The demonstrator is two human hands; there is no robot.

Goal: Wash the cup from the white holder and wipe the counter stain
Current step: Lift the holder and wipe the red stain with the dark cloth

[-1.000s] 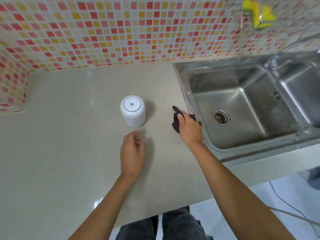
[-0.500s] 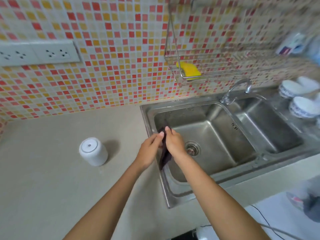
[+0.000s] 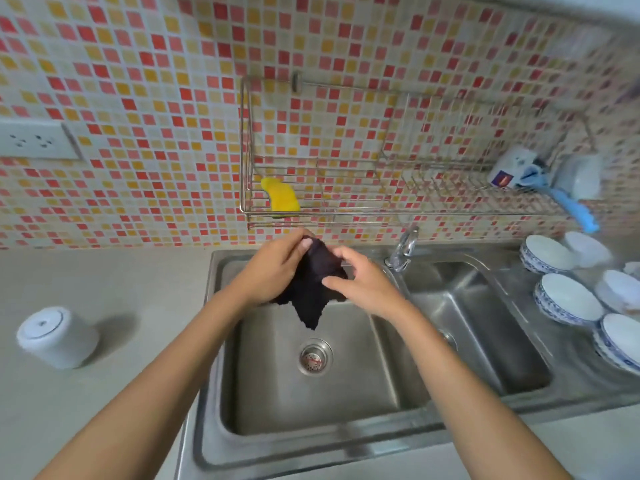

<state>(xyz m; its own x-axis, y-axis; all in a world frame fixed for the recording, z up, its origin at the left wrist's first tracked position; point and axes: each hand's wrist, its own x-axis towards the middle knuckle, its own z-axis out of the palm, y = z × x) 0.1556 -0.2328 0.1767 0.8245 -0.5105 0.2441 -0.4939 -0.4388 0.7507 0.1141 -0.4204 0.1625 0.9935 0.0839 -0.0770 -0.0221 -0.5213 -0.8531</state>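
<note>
Left hand [image 3: 277, 271] and right hand [image 3: 363, 285] are both gripping the dark cloth [image 3: 311, 296]. The left is pinching its upper corner and the right is clutching its right edge, so it is hanging spread out over the left sink basin [image 3: 311, 403], above the drain [image 3: 315, 356]. Half a second ago it was hanging bunched between them at the basin's left rim. A second ago the right hand alone was holding it. The white cup [image 3: 57, 337] is standing on the desk [image 3: 104, 393], well left of the sink.

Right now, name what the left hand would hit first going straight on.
Past the dark cloth it grips, the left hand likely meets the wire rack front rail first; depth is unclear.
</note>
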